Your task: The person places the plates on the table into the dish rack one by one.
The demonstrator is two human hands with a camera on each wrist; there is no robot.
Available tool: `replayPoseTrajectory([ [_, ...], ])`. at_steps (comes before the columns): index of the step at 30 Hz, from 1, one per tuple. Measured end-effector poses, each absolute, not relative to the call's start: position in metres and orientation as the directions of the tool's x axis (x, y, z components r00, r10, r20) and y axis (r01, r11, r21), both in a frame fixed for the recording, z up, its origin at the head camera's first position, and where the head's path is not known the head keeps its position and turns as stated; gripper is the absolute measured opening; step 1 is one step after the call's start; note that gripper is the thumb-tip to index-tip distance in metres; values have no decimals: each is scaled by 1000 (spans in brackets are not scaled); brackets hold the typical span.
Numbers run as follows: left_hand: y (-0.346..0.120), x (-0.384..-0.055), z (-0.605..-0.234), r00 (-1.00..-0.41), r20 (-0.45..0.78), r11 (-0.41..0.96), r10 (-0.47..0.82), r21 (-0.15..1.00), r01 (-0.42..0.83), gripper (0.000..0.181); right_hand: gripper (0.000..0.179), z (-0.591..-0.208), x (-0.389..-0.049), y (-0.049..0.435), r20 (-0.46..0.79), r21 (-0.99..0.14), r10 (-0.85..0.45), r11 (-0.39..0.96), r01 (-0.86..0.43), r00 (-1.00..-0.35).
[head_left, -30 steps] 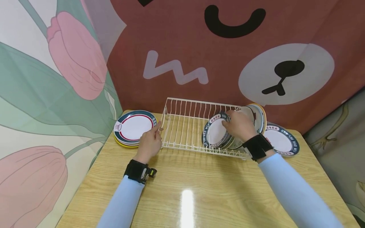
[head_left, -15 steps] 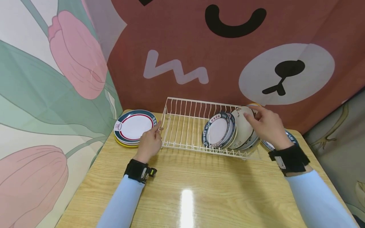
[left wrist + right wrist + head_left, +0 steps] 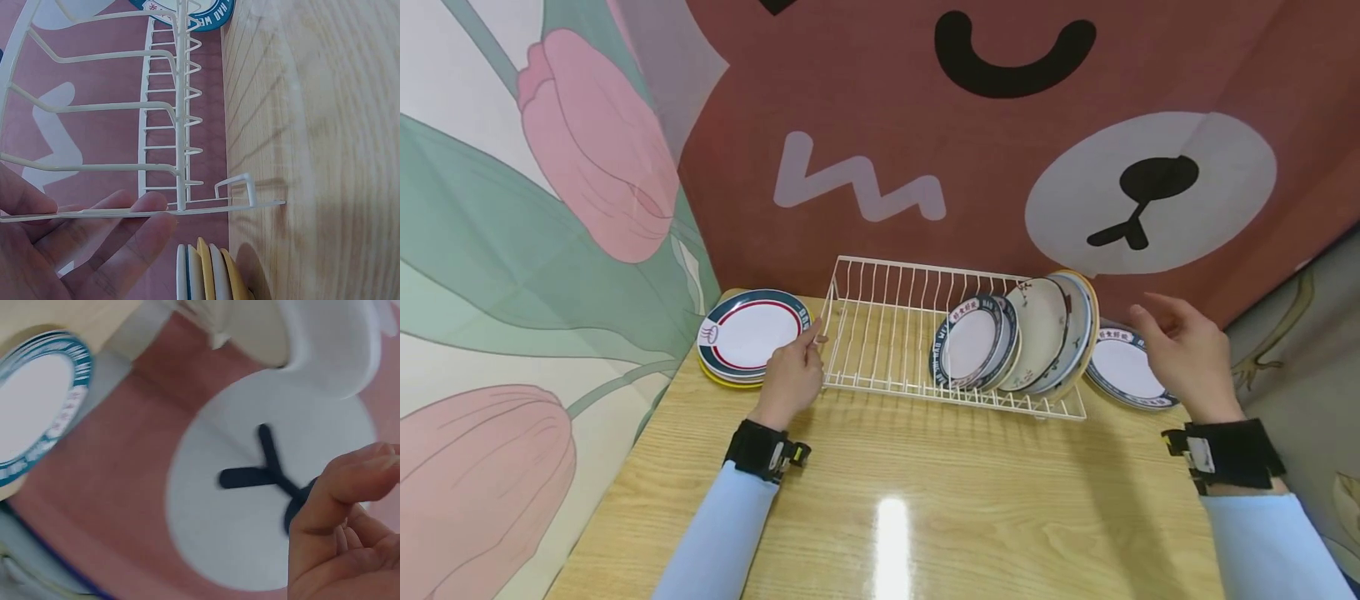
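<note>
My left hand holds the left end of a white wire dish rack. In the left wrist view its thumb and fingers lie on both sides of the rack's end wire. Several plates lean in the right part of the rack: small blue-rimmed plates to the left, larger cream and yellow-edged plates to the right. My right hand is raised right of the rack, holding nothing, fingers loosely bent. It overlaps the edge of a stack of blue-rimmed plates in the head view.
Another stack of plates, dark-rimmed on top with a yellow one lowest, lies left of the rack. The wooden table ends at a curtain with a bear print behind the rack.
My right hand has let go of the small plates in the rack and moved right, past the larger plates, to the right-hand stack. My left hand stays on the rack.
</note>
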State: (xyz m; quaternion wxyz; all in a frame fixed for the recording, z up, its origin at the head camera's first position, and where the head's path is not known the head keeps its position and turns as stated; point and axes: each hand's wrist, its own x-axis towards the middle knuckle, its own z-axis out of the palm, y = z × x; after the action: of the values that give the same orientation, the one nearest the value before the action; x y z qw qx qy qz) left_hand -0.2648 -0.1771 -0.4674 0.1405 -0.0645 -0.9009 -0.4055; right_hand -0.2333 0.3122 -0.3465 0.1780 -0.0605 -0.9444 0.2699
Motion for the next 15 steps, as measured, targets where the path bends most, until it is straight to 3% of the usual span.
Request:
replayPoseTrajectory([
  [9,-176,-264,-466,-958,287,657,1,722,217,45,75,-393,-230,365,126,-649,371,732,207,-920],
  [15,-176,-265,-467,-954,298,662,-7,717,219,45,74,-429,-233,391,34,-759,511,572,311,-859],
])
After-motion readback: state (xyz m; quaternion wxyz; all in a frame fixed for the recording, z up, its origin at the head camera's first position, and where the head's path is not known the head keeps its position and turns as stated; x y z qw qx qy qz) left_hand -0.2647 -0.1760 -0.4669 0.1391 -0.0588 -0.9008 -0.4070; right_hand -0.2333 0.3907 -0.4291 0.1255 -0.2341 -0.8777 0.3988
